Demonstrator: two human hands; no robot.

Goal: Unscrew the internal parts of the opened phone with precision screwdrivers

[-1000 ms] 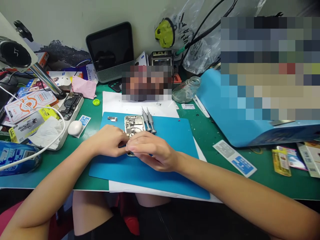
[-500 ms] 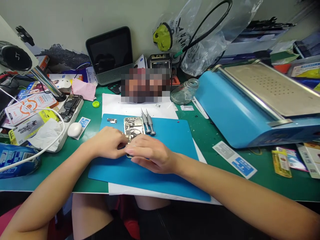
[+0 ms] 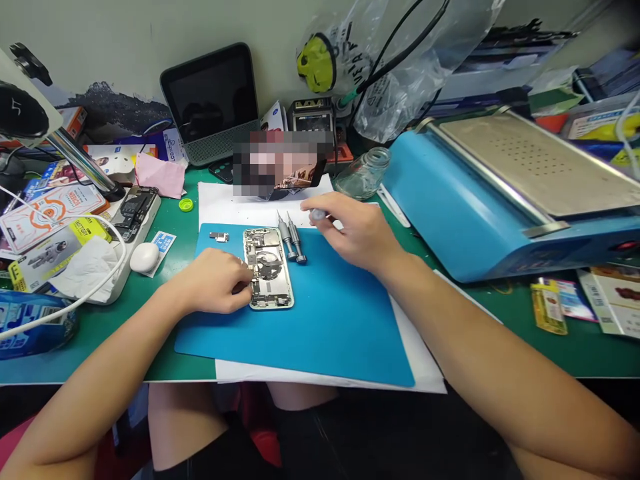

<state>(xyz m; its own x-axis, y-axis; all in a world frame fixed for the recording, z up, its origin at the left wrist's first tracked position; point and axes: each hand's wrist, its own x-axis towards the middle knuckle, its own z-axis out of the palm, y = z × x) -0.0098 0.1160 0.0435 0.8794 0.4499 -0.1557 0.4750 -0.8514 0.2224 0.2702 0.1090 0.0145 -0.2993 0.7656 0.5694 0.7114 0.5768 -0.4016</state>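
An opened phone (image 3: 270,283) lies on the blue mat (image 3: 330,327), its circuit boards and a dark round coil showing. My left hand (image 3: 217,280) is closed at the phone's left edge, thumb and curled fingers against it. Up and to the right, away from the phone, my right hand (image 3: 357,230) is closed around what looks like a grey screwdriver (image 3: 317,215); only its rounded end shows. Two more grey screwdrivers (image 3: 291,239) lie side by side just right of the phone. A small metal phone part (image 3: 219,237) rests on the mat's upper left.
A propped-up screen (image 3: 295,167), partly blurred, stands behind the mat near a glass jar (image 3: 363,175). On the right sits a blue machine with a metal plate (image 3: 450,233). Boxes, a white earbud case (image 3: 145,257) and a white cable (image 3: 123,247) crowd the left.
My right hand has moved up and right off the phone, with the grey tool end now showing, and uncovered the phone's lower part. My left hand stays at its edge.
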